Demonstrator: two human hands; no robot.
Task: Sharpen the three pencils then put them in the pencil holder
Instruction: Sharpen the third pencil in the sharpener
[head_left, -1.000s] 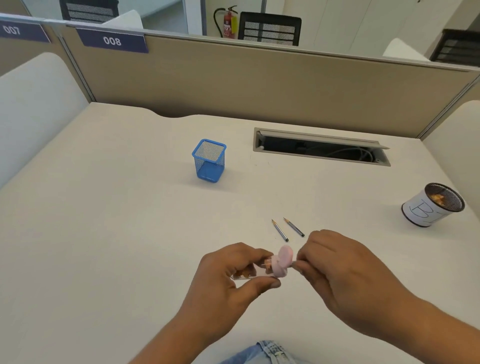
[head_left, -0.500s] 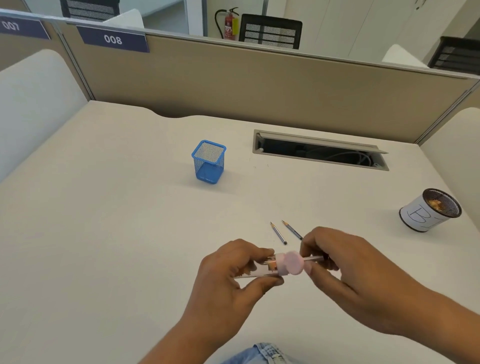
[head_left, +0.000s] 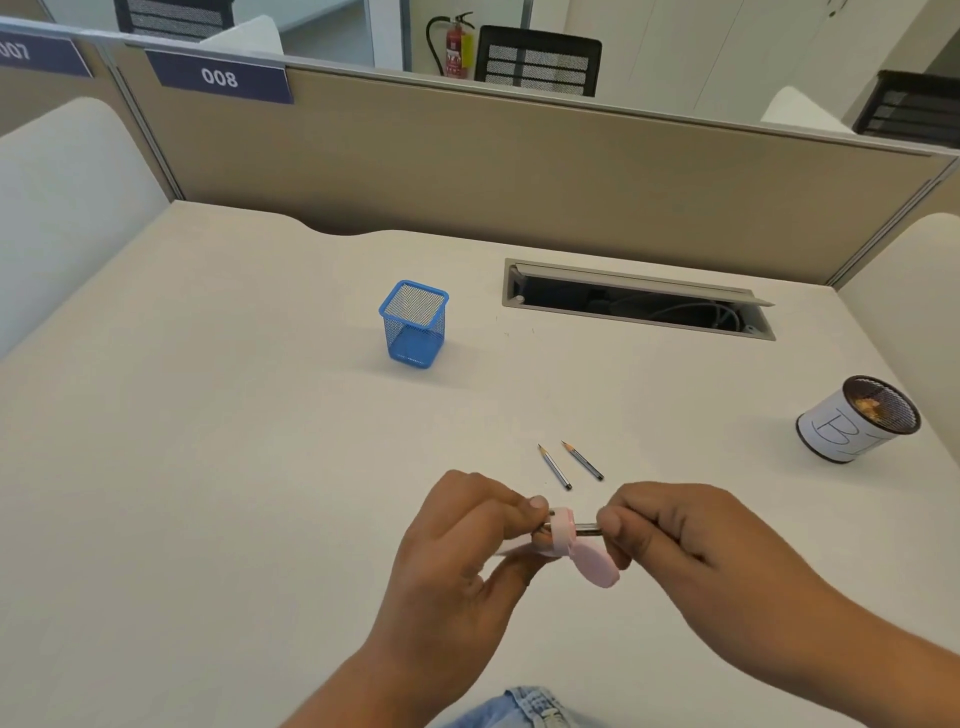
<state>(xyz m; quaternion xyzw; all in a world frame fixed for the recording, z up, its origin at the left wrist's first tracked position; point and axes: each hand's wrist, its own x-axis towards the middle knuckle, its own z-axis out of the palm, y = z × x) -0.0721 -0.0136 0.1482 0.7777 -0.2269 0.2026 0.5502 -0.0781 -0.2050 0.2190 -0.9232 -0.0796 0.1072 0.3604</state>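
Observation:
My left hand (head_left: 457, 551) grips a pink pencil sharpener (head_left: 562, 535) just above the desk near the front edge; its round pink lid (head_left: 597, 566) hangs open below it. My right hand (head_left: 691, 551) pinches a short grey pencil (head_left: 587, 529) whose tip sits inside the sharpener. Two more short pencils, one (head_left: 555, 466) beside the other (head_left: 583, 460), lie on the desk just beyond my hands, their sharpened points facing away. The blue mesh pencil holder (head_left: 414, 325) stands upright farther back on the left, with nothing visible in it.
A black mesh cup wrapped in white paper (head_left: 852, 421), holding shavings, stands at the right. An open cable tray (head_left: 636, 301) is cut into the desk (head_left: 208, 441) at the back. A beige partition (head_left: 519, 171) closes off the far side.
The sharpener's pink lid has swung down and now hangs below the sharpener. My right hand has shifted slightly right along the pencil, which stays in the sharpener.

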